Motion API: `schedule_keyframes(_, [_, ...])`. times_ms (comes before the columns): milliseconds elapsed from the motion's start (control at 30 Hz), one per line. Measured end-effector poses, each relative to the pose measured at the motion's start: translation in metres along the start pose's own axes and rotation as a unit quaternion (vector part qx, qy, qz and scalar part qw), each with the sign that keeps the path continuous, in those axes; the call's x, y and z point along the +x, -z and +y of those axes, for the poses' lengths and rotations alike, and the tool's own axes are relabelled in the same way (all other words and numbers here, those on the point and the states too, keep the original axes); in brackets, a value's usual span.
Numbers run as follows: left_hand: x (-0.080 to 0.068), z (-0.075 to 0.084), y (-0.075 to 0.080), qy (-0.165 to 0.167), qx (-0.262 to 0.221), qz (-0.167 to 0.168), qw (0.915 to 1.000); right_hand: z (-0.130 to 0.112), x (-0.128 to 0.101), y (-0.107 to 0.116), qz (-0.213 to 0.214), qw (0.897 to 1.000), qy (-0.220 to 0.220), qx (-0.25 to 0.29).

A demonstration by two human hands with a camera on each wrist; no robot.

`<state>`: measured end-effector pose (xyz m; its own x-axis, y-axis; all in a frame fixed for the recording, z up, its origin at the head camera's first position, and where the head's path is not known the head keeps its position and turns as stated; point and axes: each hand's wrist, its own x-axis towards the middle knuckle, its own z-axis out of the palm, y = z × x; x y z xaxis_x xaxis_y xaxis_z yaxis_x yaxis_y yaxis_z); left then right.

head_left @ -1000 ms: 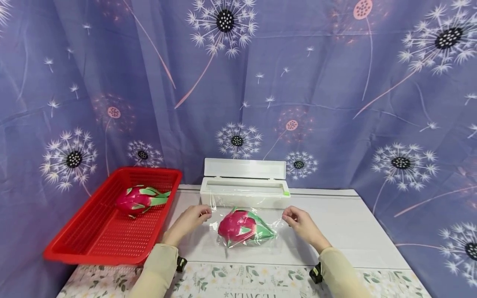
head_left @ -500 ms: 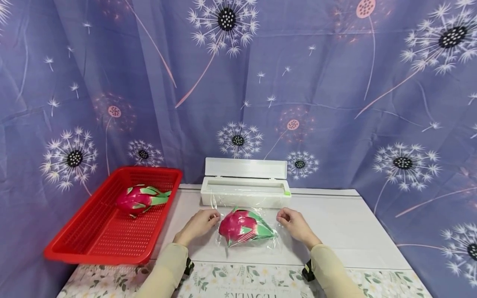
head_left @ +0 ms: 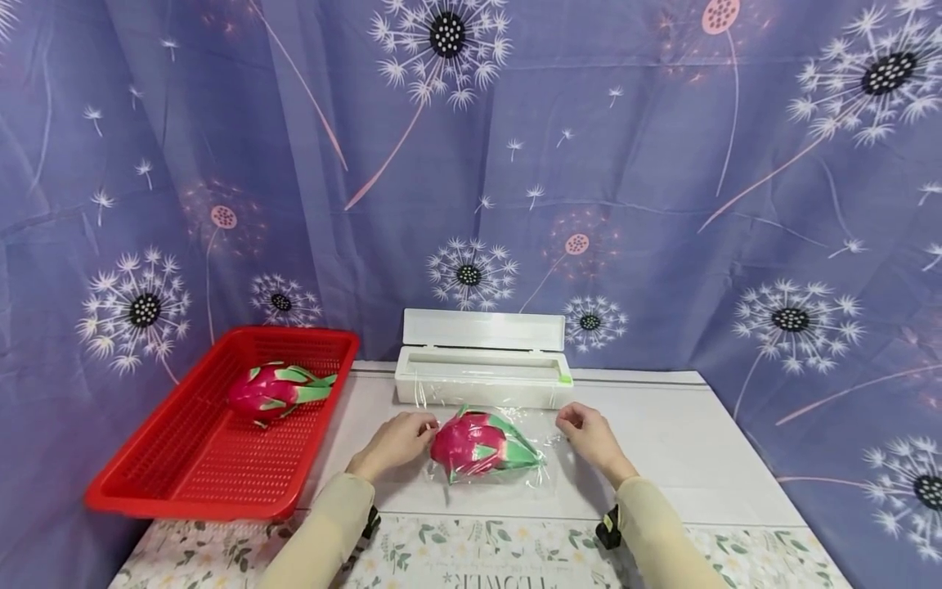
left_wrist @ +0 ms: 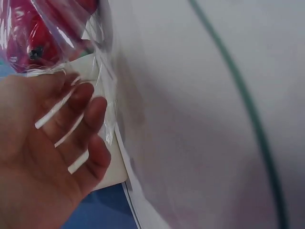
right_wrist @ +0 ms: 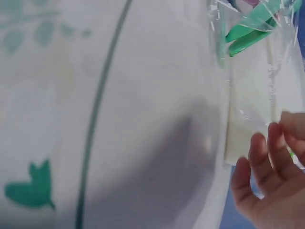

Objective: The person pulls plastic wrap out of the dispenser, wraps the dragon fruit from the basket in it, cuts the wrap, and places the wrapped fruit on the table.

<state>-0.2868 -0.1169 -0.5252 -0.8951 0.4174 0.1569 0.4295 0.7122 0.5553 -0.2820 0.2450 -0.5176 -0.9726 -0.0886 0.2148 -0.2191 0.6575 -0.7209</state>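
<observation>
- Since a second ago, when your hands sat wider apart on the film's corners, you have drawn both of them inward and slightly up toward the fruit, so the clear sheet now lies closer around it.
- Your left hand point(head_left: 397, 442) sits just beside the blunt pink end of the pink-and-green dragon fruit under the film point(head_left: 478, 447); the left wrist view shows its fingers point(left_wrist: 78, 112) loosely curled with the clear plastic cling film point(head_left: 540, 433) draped over their tips, apparently pinched, though I cannot tell how firmly.
- Your right hand point(head_left: 589, 438) is near the fruit's green tip, fingers bent toward the film's edge; whether they actually pinch it, I cannot tell.
- The wrapped-in-progress fruit lies on the white tabletop point(head_left: 684, 458), just in front of the white plastic cling-film dispenser box point(head_left: 483, 364), whose lid stands open.
- My reading: the wrapping is partway along, film gathered in from both sides but not yet closed.
- Counts: two dragon fruits, one under film and one bare pink-and-green dragon fruit point(head_left: 275, 391) in the red plastic mesh basket point(head_left: 184, 483); one basket; one dispenser; one sheet of film; two hands.
</observation>
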Motion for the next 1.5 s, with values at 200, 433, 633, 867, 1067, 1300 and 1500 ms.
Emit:
schedule_keyframes(200, [-0.016, 0.007, 0.009, 0.036, 0.030, 0.107, 0.9931, -0.026, -0.023, 0.008, 0.089, 0.993, 0.062, -0.036])
schedule_keyframes(433, [-0.060, 0.055, 0.013, -0.037, 0.050, 0.189, 0.9800, -0.079, -0.071, -0.007, 0.104, 0.966, 0.204, -0.122])
schedule_keyframes(633, [-0.068, 0.075, -0.012, -0.121, 0.123, 0.140, 0.9751, -0.095, -0.091, -0.035, -0.018, 0.955, 0.196, -0.224])
schedule_keyframes(867, [-0.064, 0.068, -0.030, -0.106, 0.156, 0.073, 0.9794, -0.095, -0.091, -0.060, -0.058, 0.946, 0.178, -0.263])
schedule_keyframes(1067, [-0.055, 0.067, -0.035, -0.102, 0.158, 0.076, 0.9792, -0.089, -0.081, -0.067, -0.058, 0.957, 0.146, -0.245])
schedule_keyframes(1300, [-0.041, 0.065, -0.034, -0.101, 0.159, 0.094, 0.9776, -0.088, -0.074, -0.066, -0.045, 0.959, 0.149, -0.238])
schedule_keyframes(1500, [-0.032, 0.067, -0.026, -0.103, 0.136, 0.082, 0.9819, -0.094, -0.068, -0.070, -0.042, 0.961, 0.142, -0.232])
